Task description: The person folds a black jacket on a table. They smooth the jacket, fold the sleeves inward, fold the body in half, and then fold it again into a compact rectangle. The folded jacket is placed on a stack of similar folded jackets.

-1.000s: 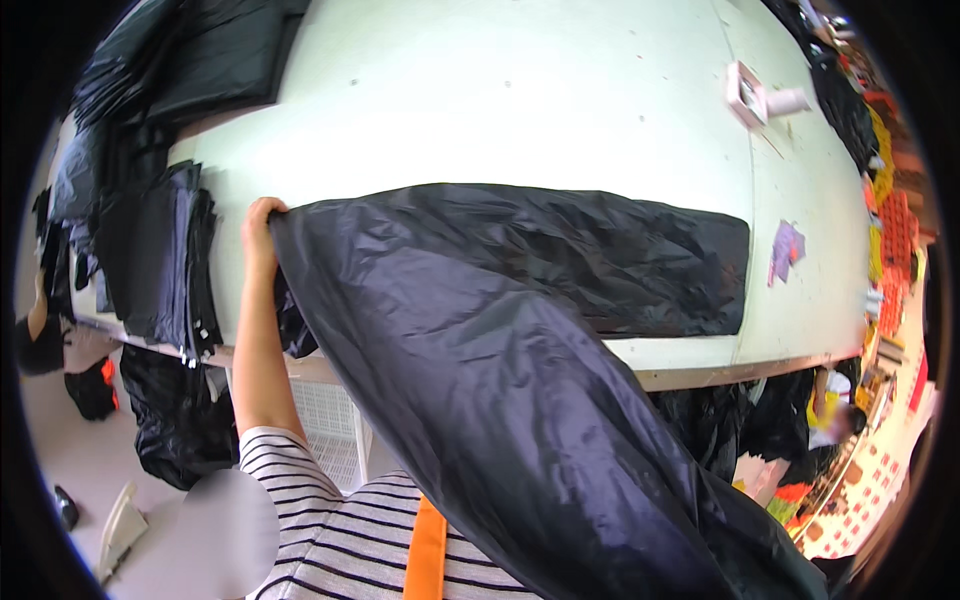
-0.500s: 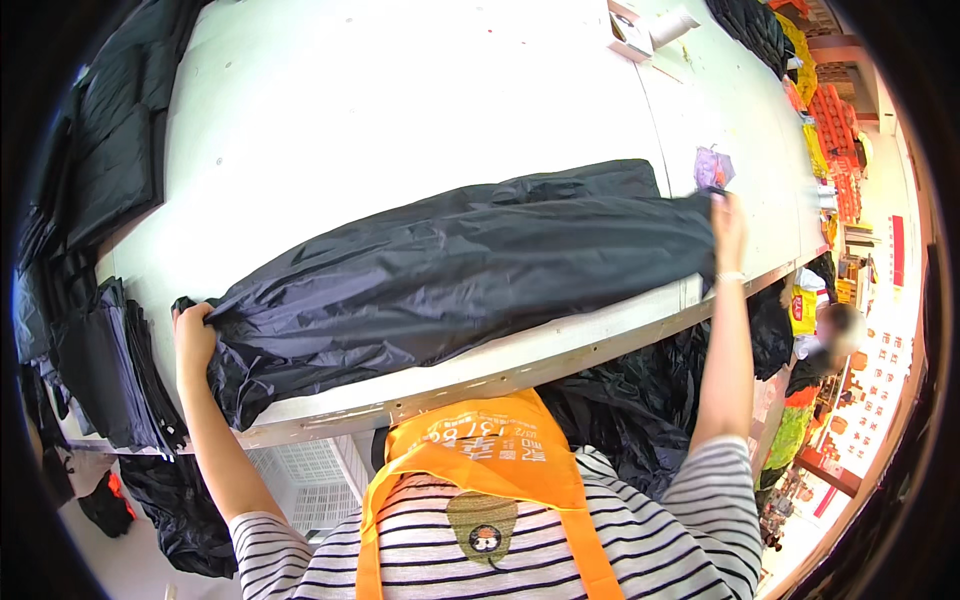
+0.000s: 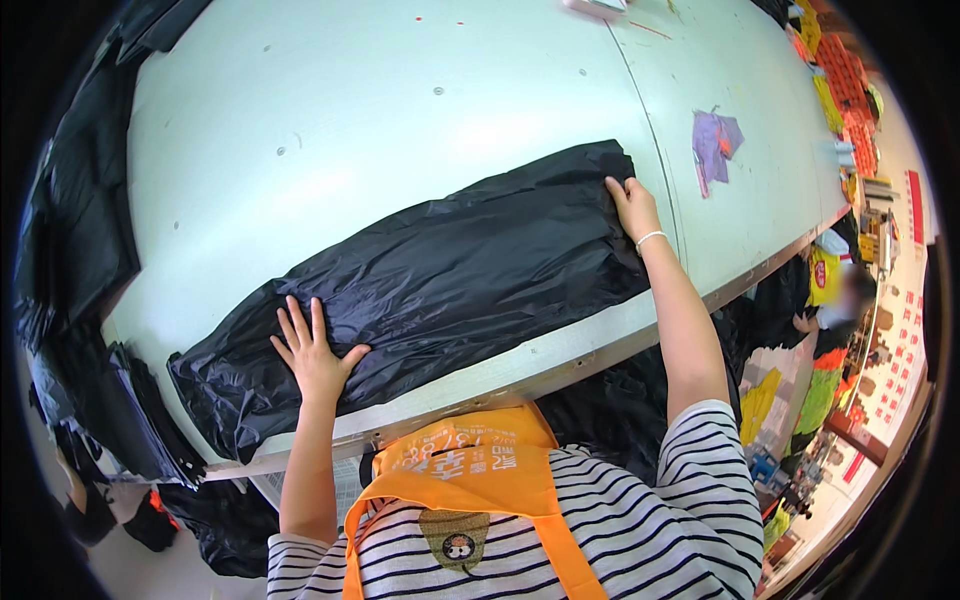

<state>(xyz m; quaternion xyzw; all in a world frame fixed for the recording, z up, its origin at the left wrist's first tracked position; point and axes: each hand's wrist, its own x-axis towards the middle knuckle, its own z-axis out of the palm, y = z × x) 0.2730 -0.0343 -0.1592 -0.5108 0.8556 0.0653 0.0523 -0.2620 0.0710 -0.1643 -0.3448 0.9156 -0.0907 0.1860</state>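
A long black garment of thin, shiny, wrinkled fabric lies slantwise along the near edge of the white table. I cannot tell its exact kind. Toward its left part my left hand presses flat, with fingers spread on the cloth. At the far right corner my right hand pinches the garment's end between thumb and fingers; the fingertips are partly hidden by cloth.
Black folded clothes are heaped along the table's left side, with a dark stack at the near left corner. A purple cloth piece lies right of the garment. A white box sits at the back. Someone is at the right.
The garment, stretched between both hands before, now lies flat on the table. My left hand has let go of its left end and moved right onto the cloth; my right hand has moved left.
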